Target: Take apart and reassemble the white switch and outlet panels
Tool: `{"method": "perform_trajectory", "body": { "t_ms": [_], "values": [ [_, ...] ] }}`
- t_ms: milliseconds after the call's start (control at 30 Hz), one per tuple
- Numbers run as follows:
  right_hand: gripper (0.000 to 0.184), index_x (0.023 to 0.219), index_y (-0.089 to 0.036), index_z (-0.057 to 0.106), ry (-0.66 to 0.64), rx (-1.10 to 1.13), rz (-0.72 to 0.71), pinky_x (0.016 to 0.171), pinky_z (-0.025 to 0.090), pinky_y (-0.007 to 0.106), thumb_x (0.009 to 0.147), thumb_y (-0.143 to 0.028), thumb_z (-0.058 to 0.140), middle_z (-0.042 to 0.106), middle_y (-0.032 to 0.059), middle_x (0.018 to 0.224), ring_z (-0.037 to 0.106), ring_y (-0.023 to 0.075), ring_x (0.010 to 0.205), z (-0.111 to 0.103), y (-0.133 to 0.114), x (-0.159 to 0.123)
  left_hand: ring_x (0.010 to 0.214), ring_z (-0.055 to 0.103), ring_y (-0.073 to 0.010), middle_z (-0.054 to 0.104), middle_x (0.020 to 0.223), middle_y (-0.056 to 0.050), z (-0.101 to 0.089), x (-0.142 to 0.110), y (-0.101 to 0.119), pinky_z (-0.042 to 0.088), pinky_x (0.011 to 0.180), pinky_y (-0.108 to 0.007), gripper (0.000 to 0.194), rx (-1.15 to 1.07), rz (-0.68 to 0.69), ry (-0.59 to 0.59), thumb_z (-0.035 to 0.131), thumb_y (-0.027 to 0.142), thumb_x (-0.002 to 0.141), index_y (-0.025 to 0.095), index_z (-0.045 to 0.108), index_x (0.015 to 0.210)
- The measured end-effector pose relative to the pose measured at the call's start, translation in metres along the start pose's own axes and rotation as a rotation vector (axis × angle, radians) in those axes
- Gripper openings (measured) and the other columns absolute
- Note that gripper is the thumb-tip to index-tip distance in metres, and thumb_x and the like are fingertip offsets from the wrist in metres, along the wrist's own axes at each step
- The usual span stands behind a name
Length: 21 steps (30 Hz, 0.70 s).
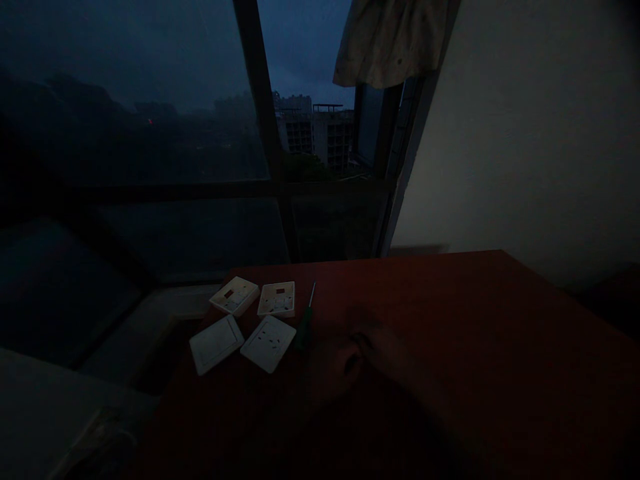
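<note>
My left hand and my right hand meet over the table, their fingers curled and touching. Deep shadow hides whatever they may hold. Just left of my left hand lies a screwdriver with a green handle, its metal shaft pointing away from me. Beside it is a white socket faceplate with slots. Farther left rests a plain white switch plate. Behind these plates sit two white mounting boxes, the left box turned at an angle and the right box nearly square to me, hollow sides up.
The reddish-brown table reaches to a dark-framed window at the back and left. A pale wall rises on the right. Cloth hangs by the window's upper right. The room is very dim.
</note>
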State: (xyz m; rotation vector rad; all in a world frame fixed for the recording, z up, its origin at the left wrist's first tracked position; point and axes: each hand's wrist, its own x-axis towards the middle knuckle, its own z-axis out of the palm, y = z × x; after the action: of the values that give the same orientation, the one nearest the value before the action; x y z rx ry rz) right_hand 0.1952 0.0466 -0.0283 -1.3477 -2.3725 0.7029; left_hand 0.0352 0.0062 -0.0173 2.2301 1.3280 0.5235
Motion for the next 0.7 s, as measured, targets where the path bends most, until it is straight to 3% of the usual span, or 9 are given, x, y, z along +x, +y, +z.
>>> {"method": "perform_trajectory", "body": {
  "t_ms": [700],
  "values": [
    [0.026, 0.090, -0.021, 0.068, -0.003, 0.023, -0.022, 0.073, 0.042, 0.025, 0.089, -0.019, 0.042, 0.070, 0.0045, 0.093, 0.063, 0.0163, 0.084, -0.0022, -0.0010, 0.0001, 0.082, 0.061, -0.0165, 0.067, 0.089, -0.001, -0.0015, -0.0004, 0.0022, 0.043, 0.070, -0.024, 0.010, -0.001, -0.015, 0.008, 0.052, 0.019, 0.085, 0.022, 0.061, 0.086]
  ]
}}
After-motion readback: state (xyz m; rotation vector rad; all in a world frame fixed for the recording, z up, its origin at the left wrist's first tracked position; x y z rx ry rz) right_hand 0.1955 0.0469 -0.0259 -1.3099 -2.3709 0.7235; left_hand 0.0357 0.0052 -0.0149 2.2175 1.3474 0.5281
